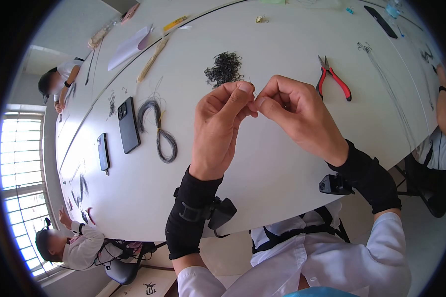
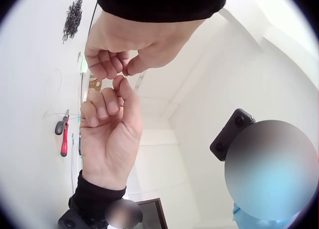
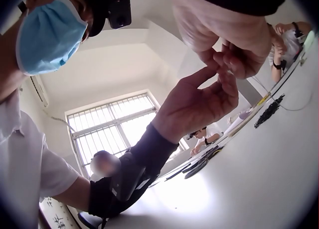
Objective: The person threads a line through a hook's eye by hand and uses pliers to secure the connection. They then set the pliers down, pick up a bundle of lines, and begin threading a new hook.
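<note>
Both hands meet fingertip to fingertip above the white table (image 1: pixel 282 163). My left hand (image 1: pixel 218 121) pinches between thumb and index finger, where a tiny dark bit shows. Close against it, my right hand (image 1: pixel 302 111) pinches too, its other fingers curled. A thin line (image 3: pixel 294 110) runs out from the fingertips and loops over the table in the right wrist view. Most of what they hold is hidden by the fingers; I cannot tell its full shape. Just beyond the hands lies a pile of small black hooks (image 1: pixel 224 68).
Red-handled pliers (image 1: pixel 334 79) lie to the right, near long thin lines with hooks (image 1: pixel 365 48). Leftward are a tied bundle of grey line (image 1: pixel 158 131), a large black phone (image 1: pixel 128 124) and a smaller phone (image 1: pixel 103 152). Other people sit around the table.
</note>
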A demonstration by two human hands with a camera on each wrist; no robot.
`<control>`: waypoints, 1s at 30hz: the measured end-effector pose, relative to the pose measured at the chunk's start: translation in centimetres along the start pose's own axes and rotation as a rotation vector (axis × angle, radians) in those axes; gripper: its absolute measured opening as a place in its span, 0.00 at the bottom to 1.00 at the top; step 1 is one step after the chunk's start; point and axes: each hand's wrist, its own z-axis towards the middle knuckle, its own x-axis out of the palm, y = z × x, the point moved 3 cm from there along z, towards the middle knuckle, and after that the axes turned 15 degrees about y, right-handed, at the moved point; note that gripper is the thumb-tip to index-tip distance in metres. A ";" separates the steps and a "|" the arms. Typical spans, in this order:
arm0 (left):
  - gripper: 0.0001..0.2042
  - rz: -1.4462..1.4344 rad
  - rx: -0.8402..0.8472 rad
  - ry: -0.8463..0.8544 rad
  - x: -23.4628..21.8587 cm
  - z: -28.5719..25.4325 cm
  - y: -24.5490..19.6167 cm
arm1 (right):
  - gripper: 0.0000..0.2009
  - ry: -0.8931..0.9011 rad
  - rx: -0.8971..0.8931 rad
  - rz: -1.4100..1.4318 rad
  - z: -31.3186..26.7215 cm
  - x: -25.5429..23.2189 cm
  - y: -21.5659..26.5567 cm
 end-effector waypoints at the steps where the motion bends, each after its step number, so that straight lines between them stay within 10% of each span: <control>1: 0.11 0.013 -0.001 0.012 -0.1 0.0 0.0 | 0.08 0.016 0.032 0.000 -0.1 0.0 0.3; 6: 0.10 0.129 0.066 -0.044 -0.3 0.0 -0.4 | 0.10 0.039 -0.143 -0.489 -1.2 -1.0 0.3; 12: 0.12 0.302 0.130 -0.111 -0.3 -0.1 -0.7 | 0.21 -0.238 0.096 -1.351 -2.1 -9.0 -1.8; 18: 0.13 0.372 0.185 -0.135 0.3 -0.2 -0.9 | 0.28 -0.169 0.440 -1.195 -2.6 -10.8 -4.2; 30: 0.14 0.463 0.199 -0.169 1.2 -0.7 -1.2 | 0.15 -0.241 0.334 -1.353 -2.1 -11.4 -7.3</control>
